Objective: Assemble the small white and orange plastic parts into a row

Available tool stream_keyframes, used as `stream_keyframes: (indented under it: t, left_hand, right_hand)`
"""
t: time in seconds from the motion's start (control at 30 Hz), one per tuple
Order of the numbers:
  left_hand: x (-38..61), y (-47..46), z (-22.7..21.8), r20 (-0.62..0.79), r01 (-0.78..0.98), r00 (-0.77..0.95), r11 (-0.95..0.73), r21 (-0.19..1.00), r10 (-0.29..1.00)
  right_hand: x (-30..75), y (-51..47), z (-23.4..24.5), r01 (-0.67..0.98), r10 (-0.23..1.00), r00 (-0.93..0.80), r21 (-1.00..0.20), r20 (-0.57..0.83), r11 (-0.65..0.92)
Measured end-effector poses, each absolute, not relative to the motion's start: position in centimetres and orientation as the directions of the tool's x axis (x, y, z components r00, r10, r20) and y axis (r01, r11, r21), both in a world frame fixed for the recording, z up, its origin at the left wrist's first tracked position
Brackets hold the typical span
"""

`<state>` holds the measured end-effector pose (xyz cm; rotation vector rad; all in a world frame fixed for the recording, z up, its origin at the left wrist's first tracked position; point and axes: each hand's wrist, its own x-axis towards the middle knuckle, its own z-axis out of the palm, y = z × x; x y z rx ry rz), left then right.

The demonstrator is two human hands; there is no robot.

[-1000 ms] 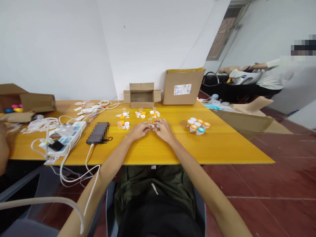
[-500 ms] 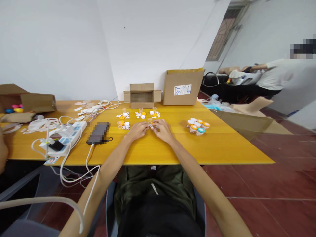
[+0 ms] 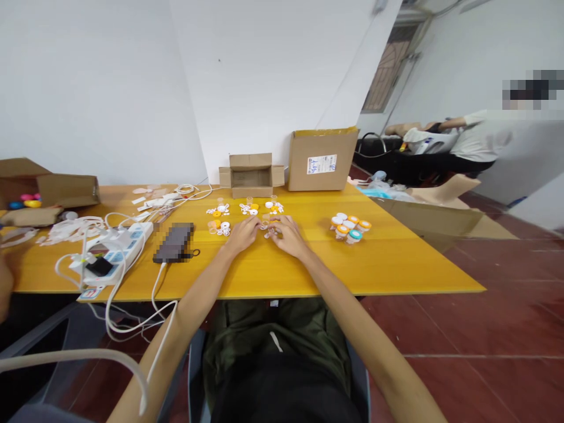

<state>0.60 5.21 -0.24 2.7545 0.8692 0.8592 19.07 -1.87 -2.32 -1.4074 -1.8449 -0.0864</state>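
Over the table's middle, my left hand [image 3: 245, 234] has its fingers curled together, their tips beside a small clear cup [image 3: 265, 218]. What those fingers hold, if anything, is too small to make out. My right hand [image 3: 287, 235] bends its fingers over small white plastic pieces [image 3: 267, 232] between the two hands; its grip is partly hidden. Close to my left hand lie white perforated discs [image 3: 224, 229], and a clear cup [image 3: 212, 227] stands beside an orange ring. Behind are similar groups, including white pieces with an orange ring [image 3: 254, 207].
Several capped clear containers [image 3: 351, 225] cluster on the right. Cardboard boxes [image 3: 252, 182] [image 3: 324, 161] stand at the back. A phone [image 3: 176, 242], a power strip [image 3: 121, 252] and loose white cables occupy the left. Another person [image 3: 480, 138] is at the far right.
My fingertips have drawn slightly apart, and white pieces show between the hands near the clear cup. The whole view has shifted a little.
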Motion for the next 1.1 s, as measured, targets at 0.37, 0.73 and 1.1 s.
stream_keyframes:
  t: [0.37,0.73,1.1]
  left_hand:
    - [0.7,5.0,0.0,0.466,0.508,0.669,-0.814,0.281,0.579]
    - [0.9,4.8,0.2,0.531,0.379,0.665,-0.85,0.366,0.525]
    - [1.0,4.4,0.1,0.589,0.256,0.714,-0.924,0.282,0.378]
  right_hand:
    - [19.4,-2.4,-1.5,0.891,0.864,0.267,-0.45,0.426,-0.054]
    - [19.7,-2.0,-2.4,0.798,0.803,0.145,-0.548,0.578,0.25]
    - [18.5,-2.4,-2.4,0.684,0.79,-0.022,-0.567,0.613,0.459]
